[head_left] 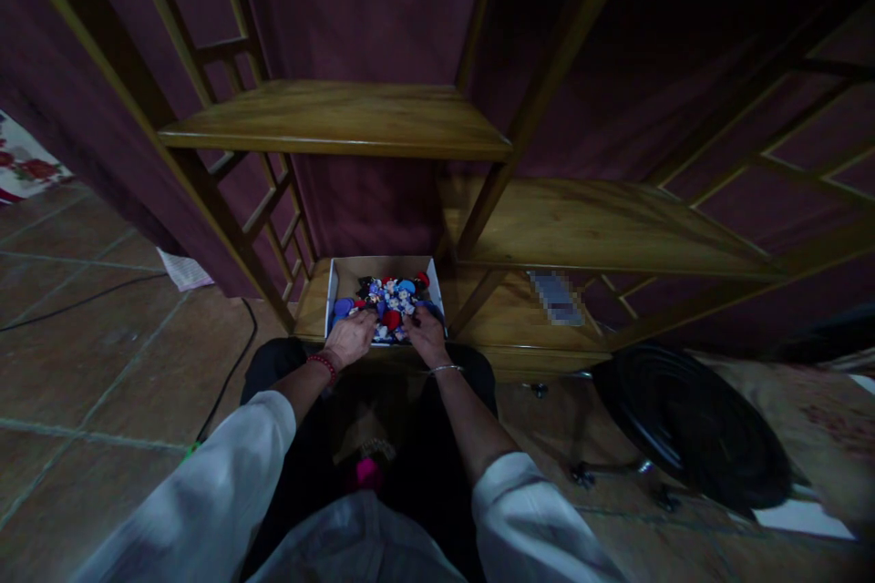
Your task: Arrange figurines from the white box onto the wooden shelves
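Note:
A shallow white cardboard box [333, 278] stands on the low wooden shelf just in front of my knees. Inside lies a heap of small figure-like trinkets [396, 299] in blue, white, red, purple and black. My left hand [352, 337], with a red beaded bracelet, reaches over the box's near left side, its fingers curled together among the trinkets. At the near right, my right hand [427, 335], wearing a silvery bangle, has its fingers bent down into the heap. A red piece [392, 319] lies between the two hands. What the fingertips grip is too small to make out.
A wooden shelf board [334, 118] hangs above the box, with another board [615, 223] to the right. A blurred flat rectangle [557, 298] lies on the lower shelf. A round black stool [690, 424] stands at right. A dark cable [236, 369] crosses the tiled floor at left.

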{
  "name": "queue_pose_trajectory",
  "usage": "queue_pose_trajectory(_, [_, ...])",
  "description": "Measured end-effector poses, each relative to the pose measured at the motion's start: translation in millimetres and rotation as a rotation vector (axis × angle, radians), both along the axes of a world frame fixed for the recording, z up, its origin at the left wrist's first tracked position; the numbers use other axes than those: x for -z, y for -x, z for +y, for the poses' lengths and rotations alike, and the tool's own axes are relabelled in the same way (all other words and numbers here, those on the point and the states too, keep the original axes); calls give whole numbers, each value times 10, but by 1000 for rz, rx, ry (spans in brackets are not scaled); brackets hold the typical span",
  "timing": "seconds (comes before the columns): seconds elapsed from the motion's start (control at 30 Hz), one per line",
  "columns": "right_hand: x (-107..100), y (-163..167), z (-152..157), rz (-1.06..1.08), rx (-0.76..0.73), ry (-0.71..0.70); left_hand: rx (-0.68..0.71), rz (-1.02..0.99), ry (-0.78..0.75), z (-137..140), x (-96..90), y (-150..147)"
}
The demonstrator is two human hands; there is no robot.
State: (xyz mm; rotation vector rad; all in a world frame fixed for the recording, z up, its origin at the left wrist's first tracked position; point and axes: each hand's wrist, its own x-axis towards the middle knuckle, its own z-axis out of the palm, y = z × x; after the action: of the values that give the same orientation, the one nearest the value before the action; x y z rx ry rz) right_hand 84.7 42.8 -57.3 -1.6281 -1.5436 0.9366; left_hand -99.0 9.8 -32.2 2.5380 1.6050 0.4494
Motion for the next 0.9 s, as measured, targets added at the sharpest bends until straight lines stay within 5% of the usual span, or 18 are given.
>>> queue_pose_trajectory(0.33, [-6,14,3,-6,25,8,-171,-29,72,107,14,-12])
queue_pose_trajectory(0.73, [2,13,5,-33,15,3,-42,-144,39,132,56,44])
queue_pose_trajectory(0.9, [-30,15,-9,-45,30,20,-101,-204,50,196,122,51])
